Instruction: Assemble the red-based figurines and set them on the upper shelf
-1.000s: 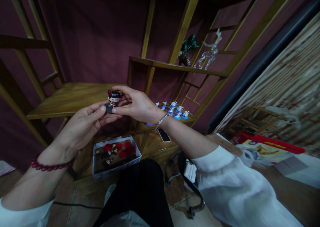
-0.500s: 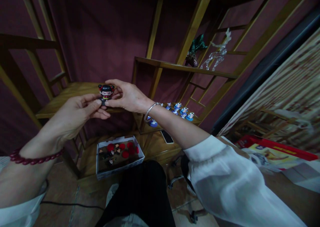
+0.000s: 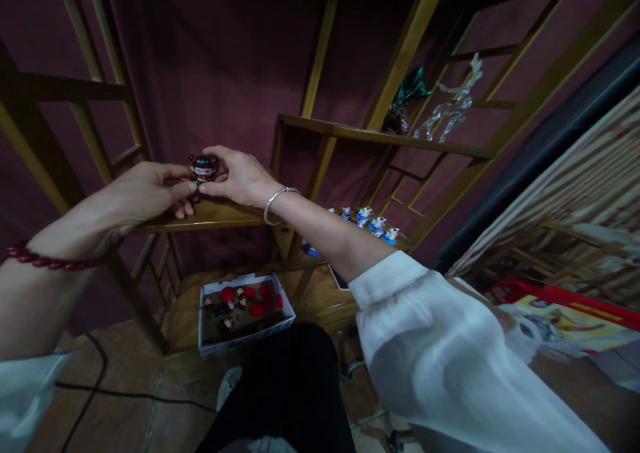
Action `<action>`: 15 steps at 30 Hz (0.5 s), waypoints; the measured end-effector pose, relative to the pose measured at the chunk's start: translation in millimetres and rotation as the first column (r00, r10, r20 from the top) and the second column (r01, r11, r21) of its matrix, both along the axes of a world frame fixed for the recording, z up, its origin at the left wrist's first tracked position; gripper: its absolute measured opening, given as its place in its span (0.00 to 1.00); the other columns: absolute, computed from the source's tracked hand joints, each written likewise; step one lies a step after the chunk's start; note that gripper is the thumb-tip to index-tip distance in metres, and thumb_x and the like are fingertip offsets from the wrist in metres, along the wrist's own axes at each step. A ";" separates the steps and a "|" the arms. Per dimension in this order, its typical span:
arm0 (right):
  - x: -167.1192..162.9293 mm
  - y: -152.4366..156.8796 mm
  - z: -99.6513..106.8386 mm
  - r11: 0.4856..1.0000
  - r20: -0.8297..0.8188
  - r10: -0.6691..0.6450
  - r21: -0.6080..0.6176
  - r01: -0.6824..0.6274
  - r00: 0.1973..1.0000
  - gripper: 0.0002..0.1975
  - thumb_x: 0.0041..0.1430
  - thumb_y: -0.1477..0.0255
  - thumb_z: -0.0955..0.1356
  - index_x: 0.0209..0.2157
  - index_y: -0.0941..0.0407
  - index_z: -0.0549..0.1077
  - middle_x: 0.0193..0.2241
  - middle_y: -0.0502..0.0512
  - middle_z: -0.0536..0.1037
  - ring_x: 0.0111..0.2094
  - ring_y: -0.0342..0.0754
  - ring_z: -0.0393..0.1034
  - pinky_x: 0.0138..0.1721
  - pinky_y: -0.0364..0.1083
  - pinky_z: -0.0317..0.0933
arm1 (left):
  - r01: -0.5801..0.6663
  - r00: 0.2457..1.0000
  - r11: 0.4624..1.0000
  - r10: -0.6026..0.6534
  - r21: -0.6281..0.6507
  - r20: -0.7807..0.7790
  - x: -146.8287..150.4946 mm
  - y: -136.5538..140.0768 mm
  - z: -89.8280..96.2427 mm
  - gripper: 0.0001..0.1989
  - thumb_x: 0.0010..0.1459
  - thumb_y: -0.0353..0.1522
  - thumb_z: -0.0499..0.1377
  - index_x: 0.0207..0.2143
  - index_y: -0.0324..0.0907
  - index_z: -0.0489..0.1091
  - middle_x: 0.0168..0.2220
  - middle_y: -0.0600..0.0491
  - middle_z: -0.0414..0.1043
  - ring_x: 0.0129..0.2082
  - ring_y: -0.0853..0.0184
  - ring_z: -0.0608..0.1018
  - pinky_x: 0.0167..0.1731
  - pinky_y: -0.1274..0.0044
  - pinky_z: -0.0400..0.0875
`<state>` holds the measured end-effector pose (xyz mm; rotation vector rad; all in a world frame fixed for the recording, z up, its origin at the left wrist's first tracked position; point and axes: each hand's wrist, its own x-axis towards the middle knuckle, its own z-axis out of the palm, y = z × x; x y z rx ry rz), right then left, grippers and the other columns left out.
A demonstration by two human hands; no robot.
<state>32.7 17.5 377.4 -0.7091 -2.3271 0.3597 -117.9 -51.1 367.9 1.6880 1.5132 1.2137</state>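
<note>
Between my two hands is a small figurine [image 3: 203,166] with black hair in two buns tied in red, held upright just over the left wooden shelf [image 3: 225,214]. My left hand [image 3: 155,190] pinches its lower part from the left, thumb at the front. From the right, my right hand [image 3: 237,176] grips it with thumb and fingers. Its base is hidden by my fingers, so I cannot tell whether it touches the shelf. Below, an open cardboard box [image 3: 247,333] holds several similar small figures [image 3: 229,323] and red round pieces [image 3: 257,309].
Several blue-and-white figurines [image 3: 378,224] stand on a lower shelf to the right. A clear deer figurine [image 3: 450,106] and a dark green ornament [image 3: 411,88] occupy the higher shelf [image 3: 385,138]. A phone [image 3: 337,278] lies partly behind my right arm. Black cable [image 3: 135,394] crosses the floor.
Both hands have carried the figurine slightly left and away from me, further over the left shelf. The view has shifted a little, so the shelves and box appear further right.
</note>
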 end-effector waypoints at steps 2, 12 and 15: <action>-6.4 3.1 1.8 1.000 0.012 -0.021 0.020 0.021 1.000 0.24 0.49 0.73 0.72 0.48 0.60 0.65 0.37 0.52 0.74 0.42 0.47 0.69 0.46 0.47 0.62 | -0.055 0.997 0.998 0.056 0.010 -0.046 -3.1 3.7 1.1 0.10 0.53 0.23 0.56 0.38 0.34 0.73 0.15 0.56 0.70 0.14 0.73 0.70 0.17 0.84 0.63; -42.6 30.9 -5.8 0.996 0.029 -0.058 0.068 0.055 0.998 0.25 0.48 0.72 0.72 0.48 0.60 0.65 0.39 0.55 0.74 0.43 0.47 0.68 0.47 0.46 0.60 | -0.240 0.960 0.969 0.246 0.058 -0.130 -9.4 10.0 8.6 0.04 0.49 0.24 0.61 0.29 0.36 0.75 0.14 0.58 0.69 0.17 0.74 0.69 0.21 0.84 0.60; -49.6 37.5 -7.1 0.994 0.035 -0.073 0.082 0.069 0.997 0.25 0.48 0.72 0.72 0.48 0.60 0.65 0.38 0.54 0.74 0.42 0.47 0.68 0.46 0.46 0.60 | -0.271 0.941 0.960 0.281 0.074 -0.187 -10.6 11.0 8.2 0.06 0.50 0.25 0.59 0.31 0.36 0.75 0.16 0.58 0.69 0.20 0.72 0.69 0.23 0.83 0.59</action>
